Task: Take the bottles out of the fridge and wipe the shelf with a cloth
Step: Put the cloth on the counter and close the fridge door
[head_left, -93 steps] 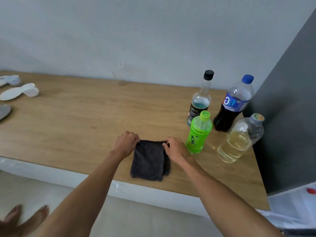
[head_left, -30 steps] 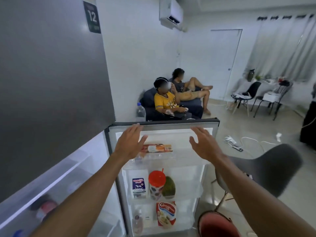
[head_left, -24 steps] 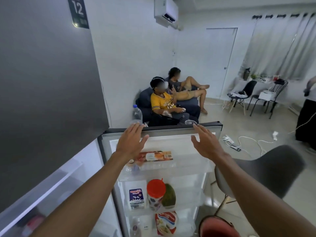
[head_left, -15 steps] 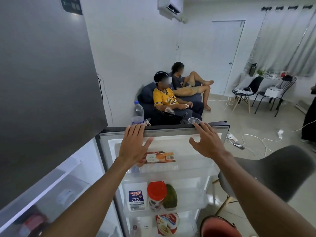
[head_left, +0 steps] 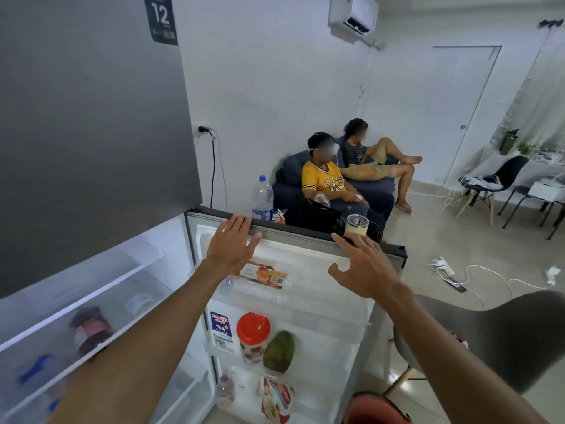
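Observation:
The lower fridge door stands wide open before me. My left hand lies flat on its top edge, fingers spread, holding nothing. My right hand hovers open at the door's top right, fingertips at the edge. The door racks hold an egg carton, a milk carton, a red-lidded cup, a green fruit and a small bottle. Inside the fridge at left, a white shelf is visible with a blurred dark jar below it. No cloth is in view.
The grey upper fridge door fills the left. A grey chair and a red seat stand close at right. Two people sit on a sofa behind the door. A water bottle, cables and chairs lie beyond.
Three seconds ago my hands were on a dark cloth on the counter beside the bottles. Since then I have turned to the open fridge door; both hands have settled at its top edge.

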Available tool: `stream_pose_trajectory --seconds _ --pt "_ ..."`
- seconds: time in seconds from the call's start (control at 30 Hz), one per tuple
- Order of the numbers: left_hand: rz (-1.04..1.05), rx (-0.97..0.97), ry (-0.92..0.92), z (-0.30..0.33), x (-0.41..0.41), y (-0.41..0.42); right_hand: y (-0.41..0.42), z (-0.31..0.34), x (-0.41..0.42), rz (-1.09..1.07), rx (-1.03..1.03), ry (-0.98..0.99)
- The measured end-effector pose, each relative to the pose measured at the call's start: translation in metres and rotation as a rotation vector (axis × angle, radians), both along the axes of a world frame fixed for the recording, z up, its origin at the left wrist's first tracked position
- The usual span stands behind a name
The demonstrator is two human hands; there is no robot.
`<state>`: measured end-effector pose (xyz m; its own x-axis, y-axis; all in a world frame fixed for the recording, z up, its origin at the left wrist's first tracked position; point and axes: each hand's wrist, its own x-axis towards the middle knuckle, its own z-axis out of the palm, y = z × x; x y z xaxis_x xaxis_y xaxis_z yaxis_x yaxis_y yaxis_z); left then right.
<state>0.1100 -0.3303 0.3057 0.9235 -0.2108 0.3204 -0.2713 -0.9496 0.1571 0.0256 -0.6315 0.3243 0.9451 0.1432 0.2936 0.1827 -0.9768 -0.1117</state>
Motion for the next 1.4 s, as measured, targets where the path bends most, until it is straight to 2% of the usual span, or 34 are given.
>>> stream_pose_trajectory --seconds 0.13,0.27,0.37,0.47,0.57,0.77,0.87,1.0,1.17,1.3,1.4 --pt "0.076 0.023 0.082 0.01 -0.033 -0.008 -0.001 0.021 -0.033 0.122 -0.006 0.064" --pt "0.106 0.092 0.118 0.016 -0.06 -0.005 -0.005 0.034 -0.053 0.282 0.118 0.17" --pt "0.14 0.161 0.071 0.015 -0.079 0.001 -0.002 0.037 -0.063 0.428 0.216 0.245" --pt "0.144 0.142 0.008 0.01 -0.102 0.005 0.012 0.036 -0.072 0.536 0.256 0.316" --pt "0.147 0.028 0.031 0.007 -0.122 0.02 0.036 0.037 -0.085 0.605 0.374 0.412" --pt "0.128 -0.508 0.174 0.02 -0.175 0.052 0.099 0.02 -0.078 0.724 0.169 0.364" --pt "0.103 -0.557 0.201 0.021 -0.195 0.071 0.136 0.007 -0.074 0.741 0.136 0.312" --pt "0.089 -0.635 0.339 0.03 -0.217 0.107 0.183 -0.004 -0.076 0.796 0.047 0.252" --pt "0.132 -0.571 0.407 0.044 -0.252 0.155 0.228 -0.006 -0.082 0.855 0.012 0.203" --pt "0.203 -0.405 0.329 0.044 -0.284 0.185 0.262 -0.014 -0.076 0.91 0.013 0.131" --pt "0.334 -0.323 0.243 0.042 -0.306 0.203 0.285 -0.023 -0.06 0.951 0.016 0.077"
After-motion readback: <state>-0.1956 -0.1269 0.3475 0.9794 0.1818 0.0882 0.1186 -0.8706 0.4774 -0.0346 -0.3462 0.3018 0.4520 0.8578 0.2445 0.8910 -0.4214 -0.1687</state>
